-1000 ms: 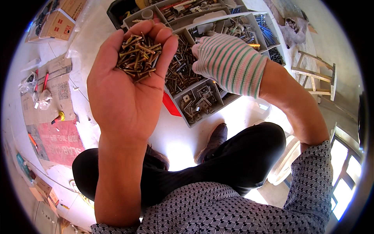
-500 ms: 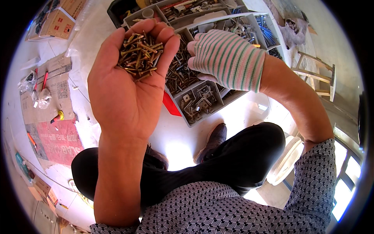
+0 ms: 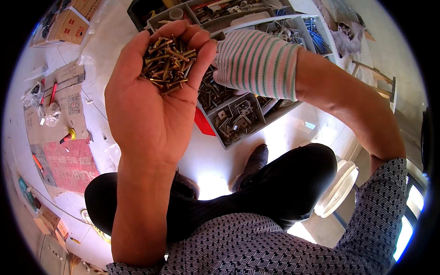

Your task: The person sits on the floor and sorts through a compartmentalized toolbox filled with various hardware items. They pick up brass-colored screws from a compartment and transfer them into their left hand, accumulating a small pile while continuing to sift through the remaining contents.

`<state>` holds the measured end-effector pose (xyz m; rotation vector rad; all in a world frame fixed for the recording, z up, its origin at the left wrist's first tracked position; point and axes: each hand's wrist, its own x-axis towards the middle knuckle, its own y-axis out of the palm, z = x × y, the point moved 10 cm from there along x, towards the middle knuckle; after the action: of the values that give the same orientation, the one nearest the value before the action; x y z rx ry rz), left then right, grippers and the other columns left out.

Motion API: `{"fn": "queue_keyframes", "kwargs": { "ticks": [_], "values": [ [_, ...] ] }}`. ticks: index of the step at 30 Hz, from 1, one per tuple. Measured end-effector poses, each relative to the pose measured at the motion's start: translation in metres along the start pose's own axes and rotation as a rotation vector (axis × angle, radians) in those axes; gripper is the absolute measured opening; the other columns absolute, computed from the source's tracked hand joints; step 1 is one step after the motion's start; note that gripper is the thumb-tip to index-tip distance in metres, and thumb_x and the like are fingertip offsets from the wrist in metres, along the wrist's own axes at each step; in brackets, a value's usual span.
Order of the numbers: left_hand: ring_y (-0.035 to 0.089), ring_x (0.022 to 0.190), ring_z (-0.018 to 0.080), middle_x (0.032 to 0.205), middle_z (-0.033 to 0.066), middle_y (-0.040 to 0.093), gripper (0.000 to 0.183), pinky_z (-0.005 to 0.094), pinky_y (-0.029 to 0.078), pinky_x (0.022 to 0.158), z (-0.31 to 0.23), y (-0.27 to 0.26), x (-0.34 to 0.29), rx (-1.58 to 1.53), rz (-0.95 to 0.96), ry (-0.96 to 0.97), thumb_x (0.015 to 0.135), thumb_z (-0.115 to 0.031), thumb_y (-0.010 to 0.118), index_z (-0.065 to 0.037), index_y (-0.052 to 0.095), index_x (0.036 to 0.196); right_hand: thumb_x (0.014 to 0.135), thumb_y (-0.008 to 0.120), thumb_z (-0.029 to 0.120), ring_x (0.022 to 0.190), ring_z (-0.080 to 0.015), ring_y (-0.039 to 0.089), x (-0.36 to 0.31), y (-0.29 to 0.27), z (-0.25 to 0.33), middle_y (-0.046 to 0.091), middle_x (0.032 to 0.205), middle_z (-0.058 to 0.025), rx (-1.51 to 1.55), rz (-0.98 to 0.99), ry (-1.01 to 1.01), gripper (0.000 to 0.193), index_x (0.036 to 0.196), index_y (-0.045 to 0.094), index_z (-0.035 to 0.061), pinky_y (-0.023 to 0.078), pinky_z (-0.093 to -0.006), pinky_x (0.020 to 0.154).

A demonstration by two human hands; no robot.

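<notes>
My bare left hand is turned palm up, its fingers curled around a heap of brass-coloured screws. Behind its fingertips, my right hand wears a pink, white and green striped glove and reaches over the grey compartment organizer. The right fingertips are hidden, so what they hold does not show. Dark and brass screws fill the compartment just below the glove. Metal angle brackets lie in the nearest compartment, and blue wall plugs in one at the far right.
A second grey tray of tools stands behind the organizer. Flattened cardboard lies at the left with a yellow-and-black tool on it. A white bucket is beside my right knee; a wooden stool stands farther right.
My gloved right hand has moved left, closer behind my left fingers, and its fingertips are now more covered. The left hand with the screws has shifted slightly right.
</notes>
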<state>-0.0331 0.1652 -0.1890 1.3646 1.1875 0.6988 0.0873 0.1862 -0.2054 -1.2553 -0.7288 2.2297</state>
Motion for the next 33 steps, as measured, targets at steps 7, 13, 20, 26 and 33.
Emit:
{"fn": "queue_keyframes", "kwargs": {
  "ticks": [7, 13, 20, 26, 33],
  "values": [
    [0.064, 0.116, 0.0388, 0.12, 0.0297, 0.062, 0.041, 0.0507, 0.05, 0.113, -0.004, 0.001, -0.002, 0.018, -0.009, 0.011, 0.11, -0.016, 0.037, 0.019, 0.052, 0.125, 0.094, 0.071, 0.019, 0.092, -0.0315, 0.072, -0.001, 0.0, -0.005, 0.073, 0.106, -0.0116, 0.282, 0.002, 0.044, 0.024, 0.113, 0.073, 0.0043, 0.061, -0.0363, 0.08],
    [0.064, 0.116, 0.0385, 0.12, 0.0301, 0.063, 0.041, 0.0503, 0.05, 0.113, -0.002, -0.001, -0.001, 0.036, -0.01, 0.009, 0.11, -0.016, 0.037, 0.019, 0.053, 0.124, 0.092, 0.072, 0.022, 0.107, -0.0313, 0.069, -0.036, -0.003, 0.037, 0.072, 0.115, -0.0122, -0.586, -0.355, -0.742, 0.031, 0.118, 0.072, 0.0046, 0.057, -0.0385, 0.094],
    [0.064, 0.117, 0.0388, 0.121, 0.0301, 0.062, 0.042, 0.0501, 0.049, 0.114, -0.001, 0.0, 0.0, 0.039, 0.008, 0.008, 0.111, -0.017, 0.036, 0.019, 0.051, 0.125, 0.097, 0.071, 0.037, 0.106, -0.0257, 0.069, -0.003, 0.007, 0.013, 0.071, 0.112, -0.0121, -0.062, -0.092, -0.464, 0.046, 0.127, 0.065, 0.0031, 0.057, -0.0373, 0.091],
    [0.063, 0.118, 0.0389, 0.121, 0.0296, 0.062, 0.041, 0.0506, 0.048, 0.115, -0.004, 0.001, 0.0, 0.011, 0.029, -0.003, 0.11, -0.016, 0.037, 0.019, 0.051, 0.126, 0.098, 0.066, 0.039, 0.104, -0.0289, 0.068, 0.003, 0.01, 0.024, 0.07, 0.107, -0.0145, -0.099, 0.004, -0.364, 0.044, 0.121, 0.066, 0.0016, 0.056, -0.0392, 0.091],
    [0.063, 0.117, 0.039, 0.121, 0.0301, 0.062, 0.041, 0.0505, 0.048, 0.114, -0.004, 0.0, 0.002, -0.002, 0.015, -0.008, 0.11, -0.016, 0.037, 0.019, 0.051, 0.126, 0.1, 0.061, 0.042, 0.102, -0.0325, 0.068, 0.002, 0.014, 0.029, 0.069, 0.103, -0.0172, -0.119, 0.095, -0.298, 0.045, 0.114, 0.068, -0.0001, 0.055, -0.0413, 0.091]
  ]
}}
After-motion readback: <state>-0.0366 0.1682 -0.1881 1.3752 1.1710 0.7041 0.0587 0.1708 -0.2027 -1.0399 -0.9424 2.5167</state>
